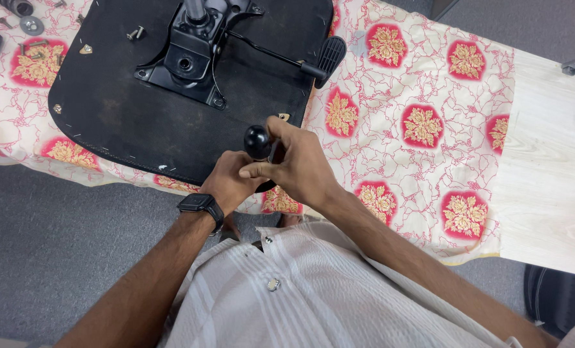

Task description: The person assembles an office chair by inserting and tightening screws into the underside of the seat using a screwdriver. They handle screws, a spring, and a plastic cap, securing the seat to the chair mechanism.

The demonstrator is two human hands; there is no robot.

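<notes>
An upturned black chair seat (126,109) lies on a cloth-covered table, with its black metal tilt mechanism (187,58) bolted at the middle and a lever with a flat black paddle (329,57) sticking out to the right. At the seat's near edge both my hands close on a black tool with a round knob handle (257,140). My right hand (300,161) wraps over it from the right. My left hand (229,180), with a dark watch on the wrist, holds it from below. The tool's tip is hidden by my fingers.
A white cloth with red and gold flower patches (423,122) covers the table; bare pale wood (552,161) shows at the right. Loose bolts (136,32) lie on the seat, and washers and small parts (31,26) sit at the far left. Grey carpet lies below.
</notes>
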